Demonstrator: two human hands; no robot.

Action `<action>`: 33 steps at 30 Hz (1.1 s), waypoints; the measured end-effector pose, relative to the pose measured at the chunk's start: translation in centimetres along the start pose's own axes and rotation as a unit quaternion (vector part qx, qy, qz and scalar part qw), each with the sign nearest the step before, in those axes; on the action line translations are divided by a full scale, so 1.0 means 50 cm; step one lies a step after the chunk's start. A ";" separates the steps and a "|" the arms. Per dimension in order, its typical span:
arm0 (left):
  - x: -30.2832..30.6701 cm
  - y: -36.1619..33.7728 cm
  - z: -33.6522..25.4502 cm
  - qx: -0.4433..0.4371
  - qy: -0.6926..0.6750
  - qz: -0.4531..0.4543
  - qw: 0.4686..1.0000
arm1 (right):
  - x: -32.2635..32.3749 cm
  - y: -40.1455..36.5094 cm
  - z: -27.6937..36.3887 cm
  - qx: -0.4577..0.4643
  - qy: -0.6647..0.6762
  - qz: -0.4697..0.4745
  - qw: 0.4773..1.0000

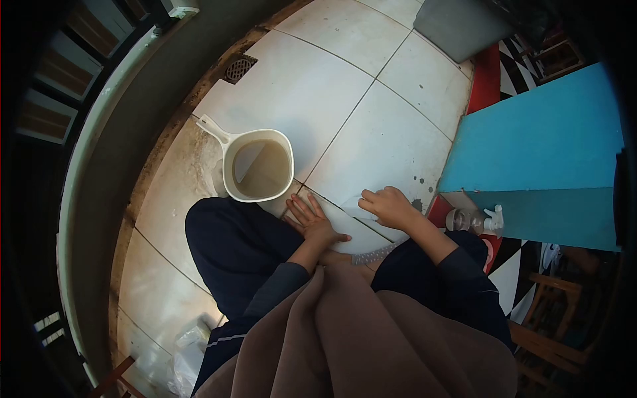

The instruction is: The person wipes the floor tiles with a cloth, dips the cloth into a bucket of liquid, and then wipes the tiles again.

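Observation:
My left hand (312, 220) lies flat with its fingers spread on the white tiled floor (332, 86), just below a cream dipper (286, 149). Murky water fills part of the dipper, whose handle points to the upper left. To the right, my right hand (387, 205) has its fingers curled together around a thin, pale, translucent piece (358, 207) that reaches down to the tiles. What exactly this piece is, I cannot make out. A patterned grey cloth (373, 256) shows between my knees.
A drain grate (239, 68) sits by the curved wall at the upper left. On the right stand a turquoise block (537, 139) and a spray bottle (492, 219). A grey container (458, 26) is at the top right, a plastic bag (189, 355) at the lower left.

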State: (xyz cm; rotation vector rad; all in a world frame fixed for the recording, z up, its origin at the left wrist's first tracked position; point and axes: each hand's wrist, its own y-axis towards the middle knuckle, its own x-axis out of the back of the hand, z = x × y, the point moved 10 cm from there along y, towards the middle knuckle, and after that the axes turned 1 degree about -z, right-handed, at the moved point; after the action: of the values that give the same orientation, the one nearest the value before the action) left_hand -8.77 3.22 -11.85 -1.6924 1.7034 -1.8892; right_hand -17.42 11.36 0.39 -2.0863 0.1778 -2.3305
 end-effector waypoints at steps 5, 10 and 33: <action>0.002 0.002 0.002 -0.006 -0.008 -0.021 1.000 | -0.011 -0.042 0.003 0.009 -0.003 0.029 1.000; -0.001 0.002 0.000 0.003 0.000 0.003 1.000 | -0.009 -0.090 0.002 0.020 0.000 0.043 0.999; -0.003 0.002 0.002 -0.014 -0.013 -0.016 1.000 | 0.012 0.038 0.024 0.007 -0.052 -0.026 0.998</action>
State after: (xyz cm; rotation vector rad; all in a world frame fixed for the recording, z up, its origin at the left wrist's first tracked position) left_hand -8.69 3.21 -12.04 -1.7574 1.7109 -1.8576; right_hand -16.42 9.33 0.93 -2.2265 0.1060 -2.2356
